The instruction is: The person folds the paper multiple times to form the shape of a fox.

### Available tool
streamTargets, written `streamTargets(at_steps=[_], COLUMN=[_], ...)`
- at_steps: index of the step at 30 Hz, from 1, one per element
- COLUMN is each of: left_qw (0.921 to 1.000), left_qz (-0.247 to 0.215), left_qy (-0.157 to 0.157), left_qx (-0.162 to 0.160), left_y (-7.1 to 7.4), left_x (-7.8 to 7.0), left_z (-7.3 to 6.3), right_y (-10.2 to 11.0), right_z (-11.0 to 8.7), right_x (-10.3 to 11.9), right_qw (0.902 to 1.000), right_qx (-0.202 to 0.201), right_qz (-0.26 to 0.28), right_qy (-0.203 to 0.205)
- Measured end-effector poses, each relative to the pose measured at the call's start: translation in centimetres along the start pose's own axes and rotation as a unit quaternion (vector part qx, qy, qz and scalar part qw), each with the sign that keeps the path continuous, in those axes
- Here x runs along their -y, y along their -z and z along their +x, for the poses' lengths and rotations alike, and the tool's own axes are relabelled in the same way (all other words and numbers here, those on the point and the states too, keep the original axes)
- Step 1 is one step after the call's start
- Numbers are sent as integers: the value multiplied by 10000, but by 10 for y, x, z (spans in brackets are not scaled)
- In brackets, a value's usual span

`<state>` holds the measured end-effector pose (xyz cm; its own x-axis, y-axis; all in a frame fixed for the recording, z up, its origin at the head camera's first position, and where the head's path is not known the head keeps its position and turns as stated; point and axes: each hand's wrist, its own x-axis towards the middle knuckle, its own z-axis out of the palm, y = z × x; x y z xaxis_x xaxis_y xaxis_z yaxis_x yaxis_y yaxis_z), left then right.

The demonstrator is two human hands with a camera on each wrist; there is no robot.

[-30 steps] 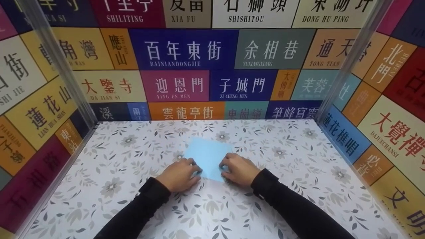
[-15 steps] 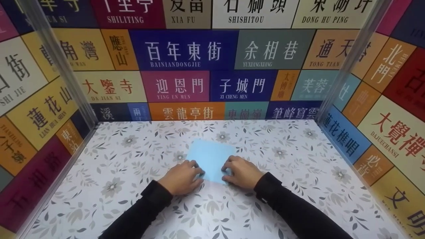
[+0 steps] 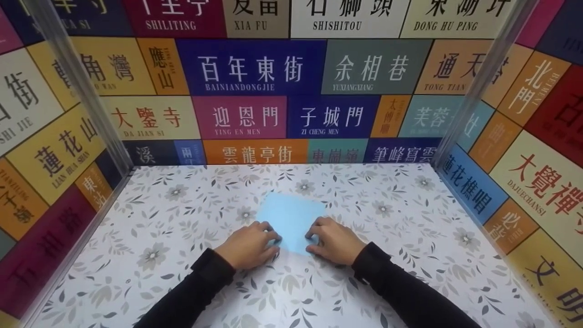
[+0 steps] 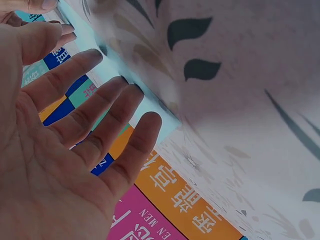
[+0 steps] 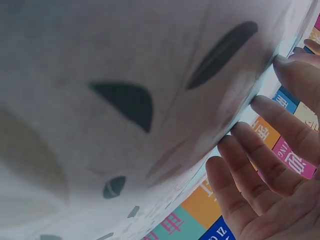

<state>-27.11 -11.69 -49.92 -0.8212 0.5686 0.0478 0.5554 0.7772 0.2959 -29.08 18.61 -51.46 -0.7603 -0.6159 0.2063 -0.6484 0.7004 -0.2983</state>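
A light blue square sheet of paper [image 3: 291,216] lies flat and slightly turned on the flowered tabletop. My left hand [image 3: 249,245] rests at its near left side, fingertips on the paper's edge. At the near right side, my right hand [image 3: 337,241] touches the sheet with its fingertips, the thumb near the lower corner. In the left wrist view the fingers [image 4: 117,102] are spread and gently bent, tips down at the blue sheet [image 4: 169,124]. The right wrist view shows similarly loose fingers [image 5: 272,165] meeting the surface. Both hands partly cover the sheet's sides.
A white tabletop [image 3: 182,282] with a grey leaf and flower pattern surrounds the paper. Walls of coloured sign panels [image 3: 250,68] close off the back and both sides. Clear upright strips [image 3: 469,91] stand at the back corners.
Over the last second the paper has slid slightly toward me and to the right. Both hands have shifted with it, their fingertips staying at its sides.
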Motion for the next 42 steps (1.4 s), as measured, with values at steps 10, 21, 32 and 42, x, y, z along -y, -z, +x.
streamTargets(at_steps=[10,21,32,42], left_qw=[9997,9979,9976,9983], left_qz=[-128,-181,-164,-214], left_qy=[98,624,666,539], left_qx=[-209,-18,28,59], left_y=[2,5,6,6], left_x=[13,32,36,34], left_z=[5,15,19,20], right_y=[-3,2,6,7], right_z=[-6,-15,-25,-39], right_x=[-1,4,12,19], right_qw=[10000,9999,9998,9995], right_qx=[-10,-91,115,226], right_qz=[22,40,157,211], right_qy=[-24,62,57,109])
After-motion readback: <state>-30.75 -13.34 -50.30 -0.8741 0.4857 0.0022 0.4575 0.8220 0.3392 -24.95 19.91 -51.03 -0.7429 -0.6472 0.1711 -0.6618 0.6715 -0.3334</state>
